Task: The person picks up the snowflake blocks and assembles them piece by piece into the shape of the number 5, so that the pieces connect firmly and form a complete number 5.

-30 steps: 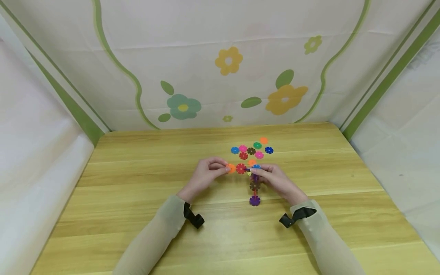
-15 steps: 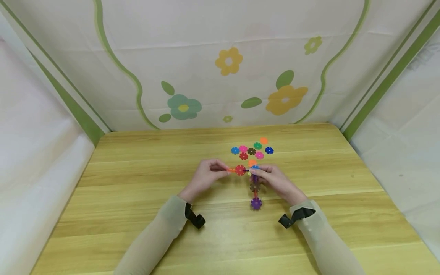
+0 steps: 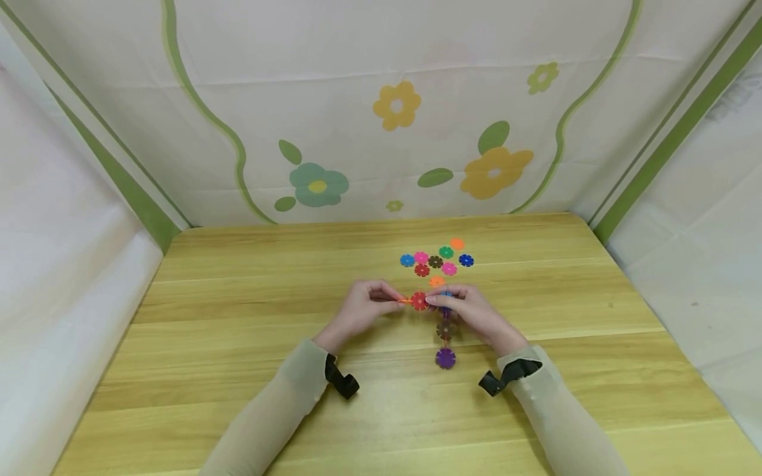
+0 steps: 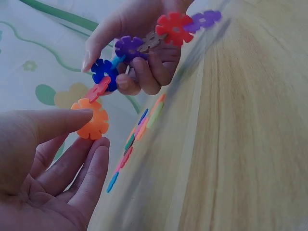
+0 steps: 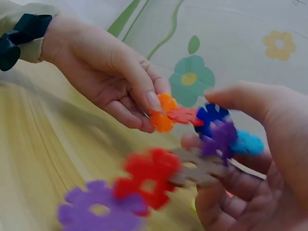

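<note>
My left hand pinches an orange snowflake disc between thumb and fingers. In the head view that disc is nearly edge-on. Its rim meets a red disc, which joins a dark blue disc. My right hand grips the chain around the dark blue disc, its fingers partly hiding the light blue disc. From there the chain hangs toward the person: a purple disc, a brown disc, another red disc and a purple end disc.
Several loose discs lie flat beyond the hands, among them a light blue disc, a green disc and an orange disc. A yellow-green disc shows in the left wrist view. Behind the wooden table hangs a flowered curtain.
The orange disc has turned from face-on to edge-on in the head view. Both hands and the chain have shifted slightly toward the person, and my right fingertips now reach the red disc's edge.
</note>
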`<state>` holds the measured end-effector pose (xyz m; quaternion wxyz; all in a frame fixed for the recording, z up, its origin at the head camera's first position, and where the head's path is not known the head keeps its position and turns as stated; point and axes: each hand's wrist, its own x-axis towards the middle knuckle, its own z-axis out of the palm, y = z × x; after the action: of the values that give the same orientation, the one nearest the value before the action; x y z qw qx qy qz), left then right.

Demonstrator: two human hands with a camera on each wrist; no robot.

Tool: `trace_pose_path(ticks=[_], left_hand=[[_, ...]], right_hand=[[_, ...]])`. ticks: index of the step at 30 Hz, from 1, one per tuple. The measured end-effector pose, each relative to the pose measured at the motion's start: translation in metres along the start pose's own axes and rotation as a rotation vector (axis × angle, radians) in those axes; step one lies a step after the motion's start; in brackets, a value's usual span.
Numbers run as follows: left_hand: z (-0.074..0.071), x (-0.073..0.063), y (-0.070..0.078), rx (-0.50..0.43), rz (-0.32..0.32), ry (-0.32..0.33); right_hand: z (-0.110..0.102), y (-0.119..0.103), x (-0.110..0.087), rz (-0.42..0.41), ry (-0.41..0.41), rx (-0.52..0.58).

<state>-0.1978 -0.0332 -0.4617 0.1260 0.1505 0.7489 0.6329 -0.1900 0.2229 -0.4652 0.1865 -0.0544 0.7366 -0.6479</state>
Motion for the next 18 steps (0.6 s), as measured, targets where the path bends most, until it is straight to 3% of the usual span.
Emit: trace_pose_path(ticks=[12, 18], left_hand=[[0.0054, -0.0018, 0.0025, 0.01, 0.037, -0.011], [0.0062, -0.0018, 0.0029, -0.015, 0.025, -0.016]], right_hand=[[0.007, -0.0003, 0.0039, 0.038, 0.067, -0.022], [0.0078, -0.0035, 0.0039, 0.043, 0.107, -0.053]])
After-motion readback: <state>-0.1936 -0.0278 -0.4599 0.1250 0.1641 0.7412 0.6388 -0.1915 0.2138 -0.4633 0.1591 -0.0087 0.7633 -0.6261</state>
